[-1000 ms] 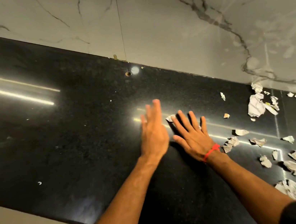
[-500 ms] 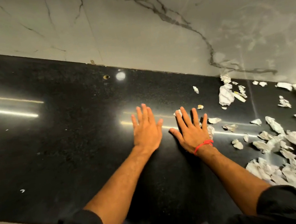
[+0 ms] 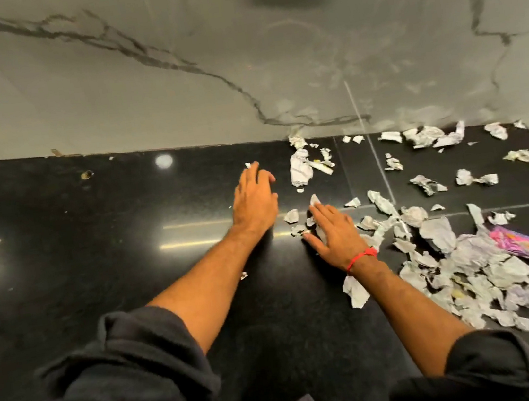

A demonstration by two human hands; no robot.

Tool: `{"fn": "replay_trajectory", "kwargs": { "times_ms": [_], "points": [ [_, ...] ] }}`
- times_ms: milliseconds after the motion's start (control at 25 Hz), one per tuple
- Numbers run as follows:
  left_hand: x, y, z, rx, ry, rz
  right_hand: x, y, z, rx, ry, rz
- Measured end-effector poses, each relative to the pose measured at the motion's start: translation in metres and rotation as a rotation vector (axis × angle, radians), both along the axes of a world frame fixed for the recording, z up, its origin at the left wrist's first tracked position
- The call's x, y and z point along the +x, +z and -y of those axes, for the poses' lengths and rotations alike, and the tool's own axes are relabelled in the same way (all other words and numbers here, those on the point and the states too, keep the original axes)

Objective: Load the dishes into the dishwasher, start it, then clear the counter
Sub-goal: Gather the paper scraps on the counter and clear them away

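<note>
The table [image 3: 67, 293] is polished black stone, glossy and speckled, backed by a grey veined marble wall [image 3: 173, 77]. Torn, crumpled white paper scraps [image 3: 473, 267] litter it from 1 to 4 o'clock, with a pink wrapper [image 3: 528, 244] among them. The left hand [image 3: 253, 198] lies flat, fingers loosely extended, fingertips touching one small scrap. The right hand [image 3: 337, 236], fingers spread, presses on scraps.

to your left the black counter [image 3: 60, 247] lies open, only tiny specks on it. to your right torn paper scraps [image 3: 467, 271] cover the surface thickly, with a pink wrapper [image 3: 524, 245] on them. a larger crumpled piece [image 3: 301, 168] sits near the marble wall [image 3: 174, 87], which closes the back.
</note>
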State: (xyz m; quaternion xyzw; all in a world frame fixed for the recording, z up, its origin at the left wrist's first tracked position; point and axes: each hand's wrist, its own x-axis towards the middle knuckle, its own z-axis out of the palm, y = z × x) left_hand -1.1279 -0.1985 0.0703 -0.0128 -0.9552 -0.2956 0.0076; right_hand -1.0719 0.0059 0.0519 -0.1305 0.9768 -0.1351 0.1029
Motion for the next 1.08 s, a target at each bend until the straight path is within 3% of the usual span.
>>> {"fn": "replay_trajectory", "kwargs": {
  "times_ms": [160,280,360,480,640,720,800,960,1080],
  "points": [
    [-0.038,-0.012,-0.012,-0.123,0.027,0.295,-0.014,0.001,-0.013,-0.226,-0.037,0.066],
    [-0.007,-0.026,-0.059,-0.225,-0.163,0.274,-0.035,0.007,-0.025,-0.297,-0.047,0.057],
    [0.016,-0.033,-0.08,-0.191,-0.237,0.229,-0.062,0.008,-0.028,-0.286,-0.065,-0.014],
    [0.015,-0.03,-0.08,-0.067,-0.24,0.312,-0.122,0.013,-0.019,-0.223,0.007,-0.144],
    [0.011,-0.02,-0.079,-0.066,-0.245,0.413,-0.185,-0.002,0.002,-0.032,0.159,0.017],
    [0.012,-0.02,-0.082,-0.096,-0.24,0.408,-0.182,-0.018,0.004,0.012,0.218,0.008],
    [0.012,-0.02,-0.081,-0.1,-0.233,0.418,-0.168,-0.024,0.0,-0.07,0.224,-0.028],
    [0.012,-0.013,-0.082,0.093,-0.167,0.452,-0.13,-0.021,-0.02,-0.315,0.202,0.036],
    [0.013,-0.014,-0.079,0.181,-0.131,0.434,-0.096,-0.017,-0.032,-0.363,0.188,0.073]
  ]
}}
